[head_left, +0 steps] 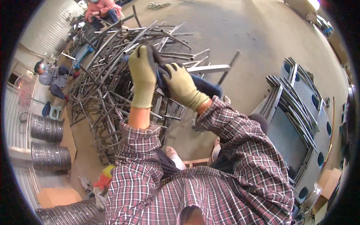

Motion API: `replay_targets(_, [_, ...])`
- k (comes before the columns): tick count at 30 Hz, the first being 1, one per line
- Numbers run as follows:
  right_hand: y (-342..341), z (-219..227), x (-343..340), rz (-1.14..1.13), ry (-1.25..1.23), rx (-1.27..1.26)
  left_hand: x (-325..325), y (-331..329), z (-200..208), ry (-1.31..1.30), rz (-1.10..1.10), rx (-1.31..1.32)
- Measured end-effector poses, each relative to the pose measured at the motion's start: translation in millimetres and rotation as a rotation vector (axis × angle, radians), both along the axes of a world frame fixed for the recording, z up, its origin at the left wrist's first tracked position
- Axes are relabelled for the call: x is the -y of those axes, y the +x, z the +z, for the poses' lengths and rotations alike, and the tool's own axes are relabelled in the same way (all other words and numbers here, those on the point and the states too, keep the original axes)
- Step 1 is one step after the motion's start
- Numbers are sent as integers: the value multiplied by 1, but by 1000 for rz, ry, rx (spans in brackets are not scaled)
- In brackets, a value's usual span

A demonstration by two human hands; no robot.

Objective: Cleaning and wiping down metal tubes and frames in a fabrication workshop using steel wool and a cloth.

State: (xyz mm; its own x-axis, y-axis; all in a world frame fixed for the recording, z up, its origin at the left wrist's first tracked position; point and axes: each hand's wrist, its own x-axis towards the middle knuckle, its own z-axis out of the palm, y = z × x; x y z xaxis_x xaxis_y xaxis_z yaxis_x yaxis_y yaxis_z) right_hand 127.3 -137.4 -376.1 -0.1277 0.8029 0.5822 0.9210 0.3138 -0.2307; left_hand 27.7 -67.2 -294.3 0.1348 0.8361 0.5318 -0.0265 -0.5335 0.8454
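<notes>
Both my hands wear yellowish work gloves with dark palms. My left hand (143,75) is raised over the metal pile, its fingers mostly turned away and curled against a dark blue, cloth-like thing (208,87). My right hand (183,84) is closed round the same thing just to the right, its knuckles facing up. One end of it sticks out past my right wrist; the rest is hidden by the gloves. Behind my hands lies a tangled heap of metal tube frames (108,80). A flat pale metal bar (210,69) extends from it to the right.
At right, curved metal tubes (292,101) lie on a grey-blue bench (288,137) with round holes. Black wire coils (50,155) and a small pale stool (55,112) stand at left. Two people (56,78) (103,11) sit beyond the heap. A cardboard box (59,197) is lower left.
</notes>
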Motion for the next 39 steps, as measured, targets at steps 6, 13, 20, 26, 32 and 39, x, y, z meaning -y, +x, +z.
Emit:
replay_targets(6, [170,-68,23,-298,-8,183,-15,-48,-3,-195,-238,157])
replay_targets(13, [47,-47,11,-47,167,205,7,-60,-2,-74,-165,46])
replay_targets(20, [191,-107,0,-185,7,390,3,-73,-12,-231,-226,27])
replay_targets(26, [169,-44,-8,142,-345,243,-16,-99,-22,-227,-223,124])
replay_targets(32, [81,-6,-5,212,-543,129,-4,-69,-13,-79,-133,34])
replay_targets(39, [66,7,-1,120,-335,20,-5,-58,-8,-91,-244,129])
